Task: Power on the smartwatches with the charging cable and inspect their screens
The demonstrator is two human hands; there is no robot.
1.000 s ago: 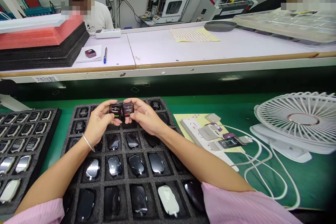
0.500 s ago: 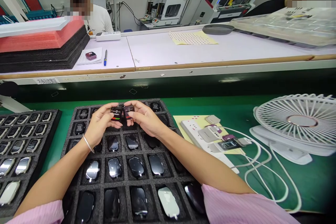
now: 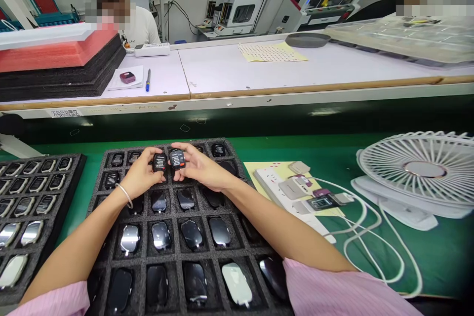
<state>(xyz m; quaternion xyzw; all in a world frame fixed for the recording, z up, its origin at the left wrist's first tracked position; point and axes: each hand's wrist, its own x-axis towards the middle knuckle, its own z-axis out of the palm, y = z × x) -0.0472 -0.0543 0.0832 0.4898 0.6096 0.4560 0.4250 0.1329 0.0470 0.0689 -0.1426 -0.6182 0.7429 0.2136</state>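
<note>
My left hand (image 3: 143,176) pinches a dark smartwatch body (image 3: 159,162) by its edges, its lit screen showing lines of white text. Close beside it, a second smartwatch body (image 3: 177,159) is held by my right hand (image 3: 196,168), also with white text and a small red-orange patch on its screen. Both are strapless and held above the far rows of a black foam tray (image 3: 144,252). The tray's compartments hold several more watch bodies, some with lit text, others dark, and one pale (image 3: 237,284) at the front.
Another foam tray (image 3: 70,197) of watches lies left. On the right are a power strip (image 3: 272,190) with chargers, white cables and a white fan (image 3: 422,173). Behind runs a raised shelf (image 3: 215,74) bearing stacked foam (image 3: 55,54), a pen (image 3: 148,80) and a plastic tray (image 3: 400,42). Two people are beyond.
Both watch bodies have been tilted so their screens face me, with more white text showing. They have moved slightly apart, still held in my hands.
</note>
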